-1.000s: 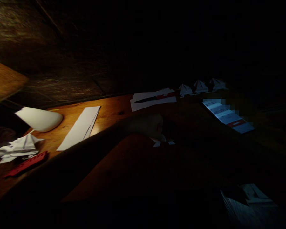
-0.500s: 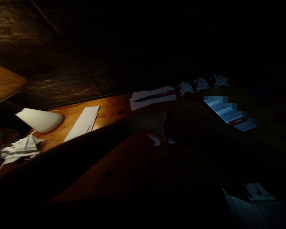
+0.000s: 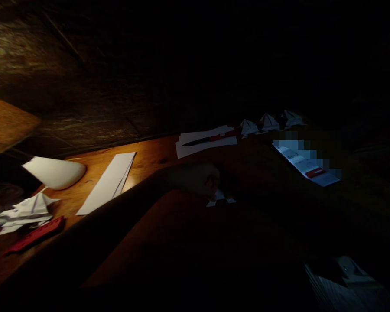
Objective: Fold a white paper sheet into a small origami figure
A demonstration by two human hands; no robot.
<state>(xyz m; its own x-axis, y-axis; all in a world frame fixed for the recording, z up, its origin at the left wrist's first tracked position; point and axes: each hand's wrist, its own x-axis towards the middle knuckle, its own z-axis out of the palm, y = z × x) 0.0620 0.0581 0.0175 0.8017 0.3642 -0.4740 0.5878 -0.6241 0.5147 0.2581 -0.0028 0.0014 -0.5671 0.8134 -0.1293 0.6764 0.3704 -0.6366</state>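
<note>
My left hand (image 3: 196, 178) reaches in from the left, its fingers closed at a small folded white paper (image 3: 220, 196) low over the wooden table (image 3: 149, 149). Two pointed flaps of the paper show below the fingers; the rest is covered. Deep shadow lies to the right of the paper, where a dark shape may be my right hand; its fingers cannot be made out. Beyond my hands, a knife (image 3: 196, 141) with a dark blade and red handle rests on white paper sheets (image 3: 182, 151).
Folded paper pieces (image 3: 269, 122) stand at the back, near a lit phone (image 3: 307, 164). Long paper strips (image 3: 105, 184), a white lamp-like object (image 3: 56, 172), crumpled-looking folded papers (image 3: 29, 211) and a red slotted object (image 3: 37, 235) lie left. A wooden wall (image 3: 94, 112) borders the table.
My left hand has turned so its curled fingers show at the paper. The view has shifted slightly, and the red object at the left, earlier behind my forearm, now shows.
</note>
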